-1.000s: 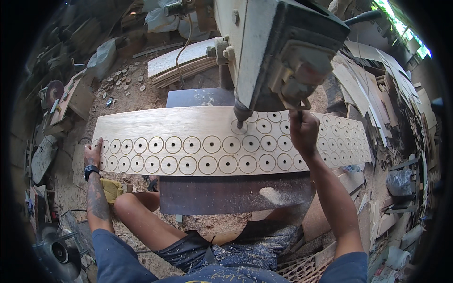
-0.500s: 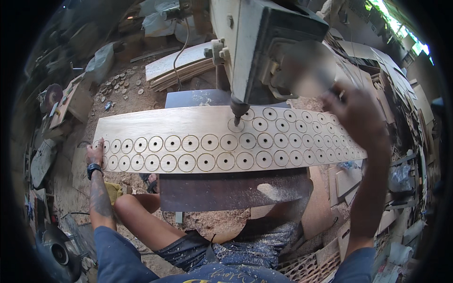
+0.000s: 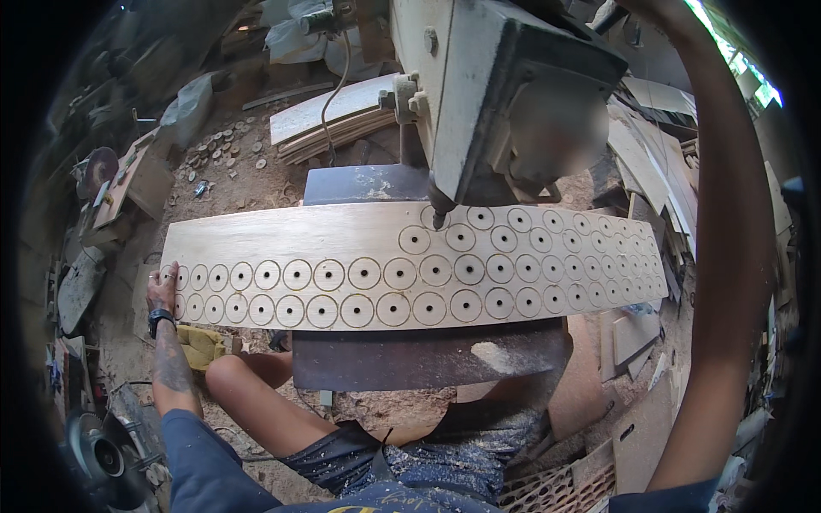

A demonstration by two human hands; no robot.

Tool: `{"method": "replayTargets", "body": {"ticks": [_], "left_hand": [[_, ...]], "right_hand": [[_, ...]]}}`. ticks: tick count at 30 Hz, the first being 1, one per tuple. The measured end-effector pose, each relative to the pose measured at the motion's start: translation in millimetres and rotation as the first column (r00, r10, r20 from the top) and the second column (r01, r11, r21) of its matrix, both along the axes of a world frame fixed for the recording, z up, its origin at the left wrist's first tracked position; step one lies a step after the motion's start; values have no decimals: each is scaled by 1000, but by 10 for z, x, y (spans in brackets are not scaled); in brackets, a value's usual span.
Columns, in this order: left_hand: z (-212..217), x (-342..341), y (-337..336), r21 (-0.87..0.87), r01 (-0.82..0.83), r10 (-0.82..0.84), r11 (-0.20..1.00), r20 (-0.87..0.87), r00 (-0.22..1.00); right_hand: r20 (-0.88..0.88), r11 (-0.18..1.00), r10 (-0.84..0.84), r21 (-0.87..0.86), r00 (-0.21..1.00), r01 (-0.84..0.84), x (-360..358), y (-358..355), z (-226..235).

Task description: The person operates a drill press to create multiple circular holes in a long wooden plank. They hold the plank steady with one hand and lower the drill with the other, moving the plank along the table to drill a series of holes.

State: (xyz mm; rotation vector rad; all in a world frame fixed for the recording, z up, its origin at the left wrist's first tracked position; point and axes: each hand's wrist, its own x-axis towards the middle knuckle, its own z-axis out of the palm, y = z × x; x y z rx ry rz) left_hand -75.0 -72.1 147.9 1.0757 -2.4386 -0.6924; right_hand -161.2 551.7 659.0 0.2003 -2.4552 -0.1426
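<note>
A long pale plywood board (image 3: 282, 227), with rows of round grooves each with a dark centre hole, lies across the dark machine table (image 3: 419, 355). My left hand (image 3: 161, 289) grips the board's left end, fingers on top. Above the board stands a drill press (image 3: 479, 111); its dark chuck and bit (image 3: 440, 214) point down near the upper row of circles. Whether the tip touches the wood I cannot tell. At the top edge, my right hand (image 3: 640, 5) is closed round a dark lever (image 3: 605, 17) of the drill press, partly cut off by the frame.
Behind the table lies a stack of curved plywood boards (image 3: 329, 120). Several wooden discs (image 3: 218, 147) are scattered on the sawdust-covered floor. Plywood offcuts (image 3: 637, 338) lean at the right, and a fan-like machine (image 3: 107, 453) sits at lower left. My bare knee (image 3: 227, 376) is beside the table.
My right hand has risen to the top edge, and the chuck has lifted off the board. The board has shifted slightly left and nearer, with my left hand still on its end.
</note>
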Motion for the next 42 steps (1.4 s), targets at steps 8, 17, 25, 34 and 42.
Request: {"method": "replayTargets", "body": {"ticks": [8, 17, 25, 34, 42], "left_hand": [[209, 66, 691, 72, 58, -58, 996, -5, 998], [203, 115, 776, 45, 17, -18, 999, 26, 999], [78, 26, 474, 143, 47, -49, 989, 14, 999], [197, 195, 744, 52, 30, -30, 998, 0, 1000], [172, 257, 734, 62, 20, -22, 998, 42, 999]], "right_hand": [[44, 997, 69, 24, 997, -70, -122, 4, 142], [20, 998, 39, 57, 999, -40, -107, -18, 107], [26, 995, 68, 67, 997, -69, -61, 70, 113], [19, 996, 69, 56, 997, -70, -62, 3, 77], [16, 997, 58, 46, 998, -58, -52, -34, 78]]}}
